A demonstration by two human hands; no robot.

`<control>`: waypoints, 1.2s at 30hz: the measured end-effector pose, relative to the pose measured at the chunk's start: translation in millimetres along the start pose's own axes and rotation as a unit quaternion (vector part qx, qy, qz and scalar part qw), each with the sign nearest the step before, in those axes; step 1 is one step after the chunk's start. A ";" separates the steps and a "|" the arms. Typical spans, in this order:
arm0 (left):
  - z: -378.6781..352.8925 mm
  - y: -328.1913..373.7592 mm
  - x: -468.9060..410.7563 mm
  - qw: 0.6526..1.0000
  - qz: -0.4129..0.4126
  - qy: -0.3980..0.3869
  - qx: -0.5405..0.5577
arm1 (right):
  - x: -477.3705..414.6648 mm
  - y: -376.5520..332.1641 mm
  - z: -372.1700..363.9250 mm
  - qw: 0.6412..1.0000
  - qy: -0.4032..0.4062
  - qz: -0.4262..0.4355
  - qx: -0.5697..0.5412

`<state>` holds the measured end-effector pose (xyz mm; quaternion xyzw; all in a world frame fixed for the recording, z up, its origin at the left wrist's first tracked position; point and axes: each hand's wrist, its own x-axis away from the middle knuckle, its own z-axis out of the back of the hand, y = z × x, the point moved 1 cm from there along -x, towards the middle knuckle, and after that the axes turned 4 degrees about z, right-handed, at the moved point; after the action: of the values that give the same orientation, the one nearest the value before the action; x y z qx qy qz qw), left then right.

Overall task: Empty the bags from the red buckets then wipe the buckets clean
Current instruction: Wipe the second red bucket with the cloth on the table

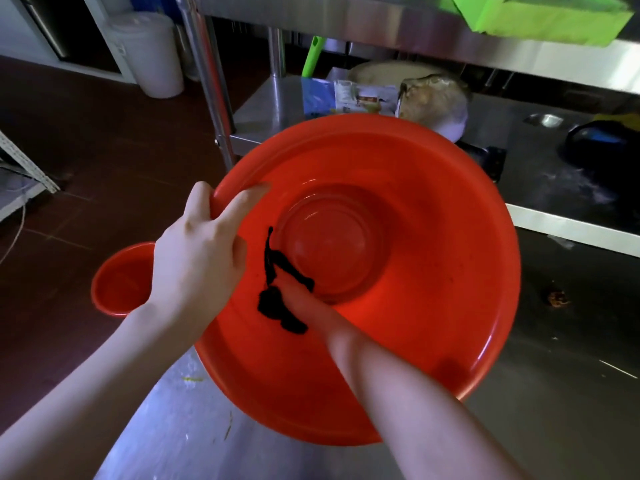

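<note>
A large red bucket [433, 244] fills the middle of the view, tilted so its inside faces me. My left hand [199, 258] grips its left rim, thumb outside and fingers inside the wall. My right hand [304, 306] reaches deep inside and holds a small black cloth [277, 306] against the lower inner wall near the bottom. The fingers of that hand are partly hidden by the cloth. A second, smaller red bucket [117, 282] stands upright on the floor at the left, partly behind my left wrist.
A steel table surface [194, 427] lies under the bucket. Behind stands a steel shelf unit [263, 109] with packets, a pot and a green handle. A white lidded bin [149, 53] sits at the back left on the dark red floor. A green sheet lies top right.
</note>
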<state>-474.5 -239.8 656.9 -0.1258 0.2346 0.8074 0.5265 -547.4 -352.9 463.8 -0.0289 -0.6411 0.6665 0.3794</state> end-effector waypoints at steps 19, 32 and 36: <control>1.1 8.0 2.4 0.999 0.003 -0.037 0.019 | 31.1 2.7 155.4 0.593 0.064 -0.172 0.784; -2.6 4.3 -0.7 0.999 0.019 -0.022 0.042 | -7.4 -34.6 173.2 0.635 0.127 0.100 0.756; -2.2 3.0 -2.1 0.999 0.022 -0.028 0.037 | -21.6 -50.2 147.7 0.628 0.098 0.154 0.756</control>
<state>-476.4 -243.6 656.7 -0.0779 0.2524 0.8126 0.5194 -586.1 -493.2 524.2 0.1046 0.1427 0.9593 0.2200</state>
